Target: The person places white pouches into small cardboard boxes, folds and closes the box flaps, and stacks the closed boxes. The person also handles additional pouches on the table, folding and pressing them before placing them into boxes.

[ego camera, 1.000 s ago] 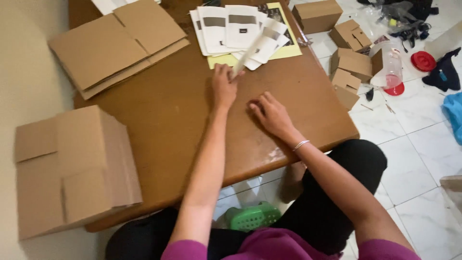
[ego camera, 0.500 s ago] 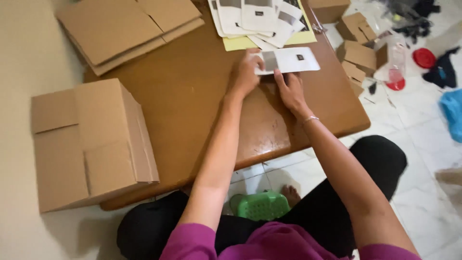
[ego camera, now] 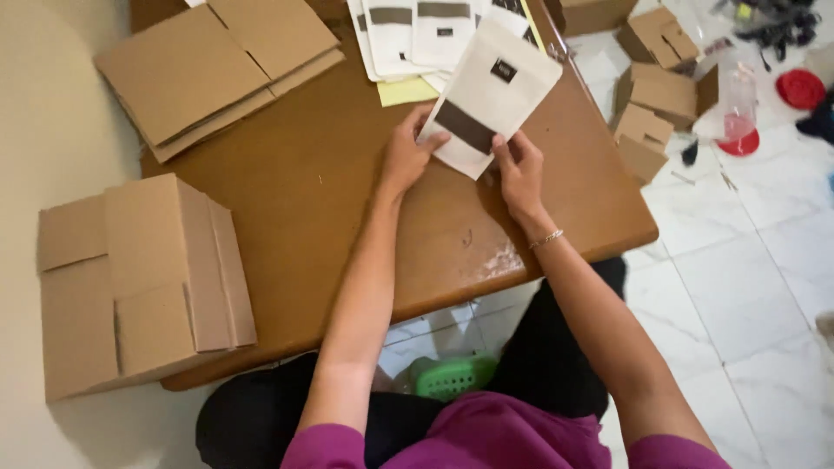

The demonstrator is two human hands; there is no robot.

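Two hands are on one white paper pouch (ego camera: 488, 97) just above the middle of the frame: the left hand (ego camera: 407, 156) pinches its lower left edge, thumb on top, and the right hand (ego camera: 519, 167) grips the bottom corner, fingers curled around it. That pouch has a dark band across its lower part and a small dark square label near the top, and it sits tilted, its top leaning toward the upper right. Behind it, at the top centre, more white pouches (ego camera: 415, 33) lie fanned out over a yellow sheet (ego camera: 407, 90). All of this rests on a brown wooden table (ego camera: 304, 208). Upper left, flattened cardboard sheets (ego camera: 217, 69) are stacked; far left, a folded cardboard box (ego camera: 139, 282) sits at the table's edge. Small cardboard boxes (ego camera: 660, 95) crowd the tiled floor at upper right, a red lid (ego camera: 799, 89) beyond them. A green basket (ego camera: 452, 375) peeks out under the table.
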